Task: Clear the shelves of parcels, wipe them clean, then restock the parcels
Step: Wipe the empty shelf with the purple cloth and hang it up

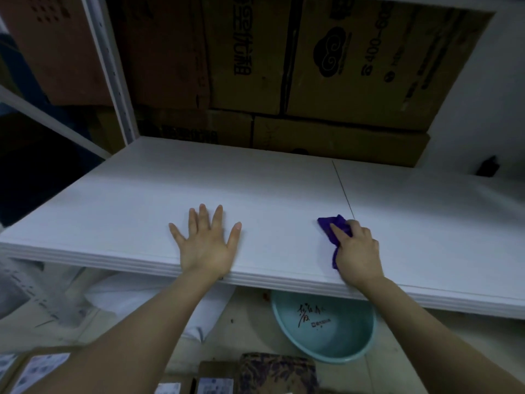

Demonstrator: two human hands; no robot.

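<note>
The purple cloth (333,227) sits bunched up on the white shelf (142,200), near the front edge and just left of the seam in the board. The right hand (356,251) is curled round it, index finger lying on top. The left hand (206,243) is flat on the shelf, fingers spread wide. Big cardboard boxes (355,61) are stacked behind. On the floor below there's a teal basin (324,328) and some labelled parcels (42,368).
</note>
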